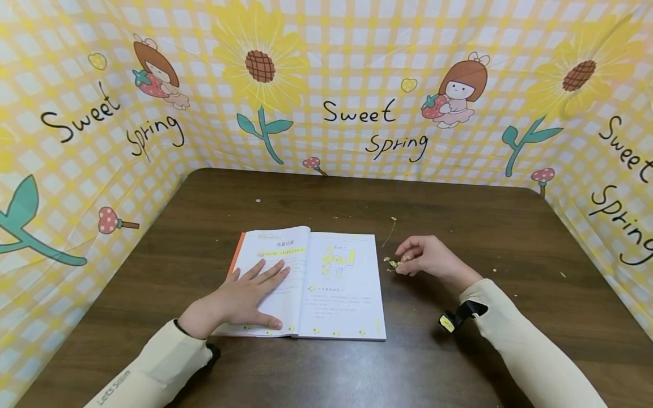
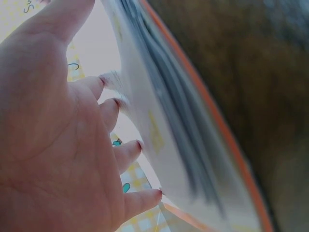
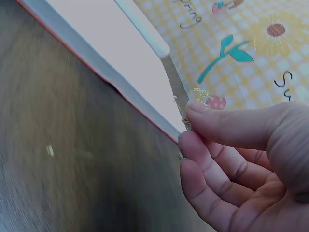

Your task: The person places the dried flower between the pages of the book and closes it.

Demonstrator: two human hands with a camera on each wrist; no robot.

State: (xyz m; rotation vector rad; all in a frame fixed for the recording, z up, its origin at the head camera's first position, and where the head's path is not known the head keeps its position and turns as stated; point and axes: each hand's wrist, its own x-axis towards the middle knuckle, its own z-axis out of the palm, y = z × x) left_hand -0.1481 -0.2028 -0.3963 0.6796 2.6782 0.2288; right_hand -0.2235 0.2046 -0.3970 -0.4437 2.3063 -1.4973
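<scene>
An open book [image 1: 340, 314] with an orange cover edge lies on the table. My left hand [image 1: 244, 299] rests on its left page with the fingers spread, and in the left wrist view the fingertips [image 2: 128, 153] touch the paper. Just beyond the right page's outer edge is my right hand [image 1: 433, 262]. Its thumb and index finger pinch a small sprig of dried flowers [image 1: 391, 263]; pale yellowish blossoms [image 3: 201, 93] show past the thumb tip in the right wrist view. The curled fingers hide part of the stem.
A thin stalk [image 1: 390, 233] lies above the right hand. Tiny pale crumbs [image 1: 494, 270] are scattered over the brown wooden table [image 1: 439, 207]. Checked yellow cloth [image 1: 352, 62] with printed flowers stands around the table's back and sides.
</scene>
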